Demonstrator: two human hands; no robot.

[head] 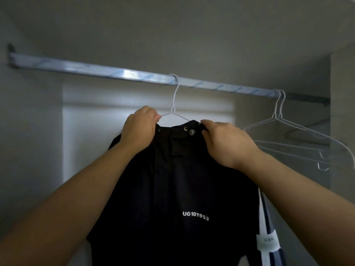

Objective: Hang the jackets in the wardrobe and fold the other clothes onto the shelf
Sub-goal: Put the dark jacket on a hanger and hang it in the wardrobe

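While hung from the rail point(107, 71) on a white wire hanger point(173, 110), pinched at its collar by left hand point(139, 129) and right hand point(223, 143): black jacket point(172, 189) (soft, limp, probably light), best gripped there.

Both hands point(180, 135) on hung black jacket point(172, 189)

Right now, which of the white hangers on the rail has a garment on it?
The lone white wire hanger at mid-rail, carrying the black jacket that both hands grip at the collar. The two white hangers bunched toward the right end of the rail hang bare.
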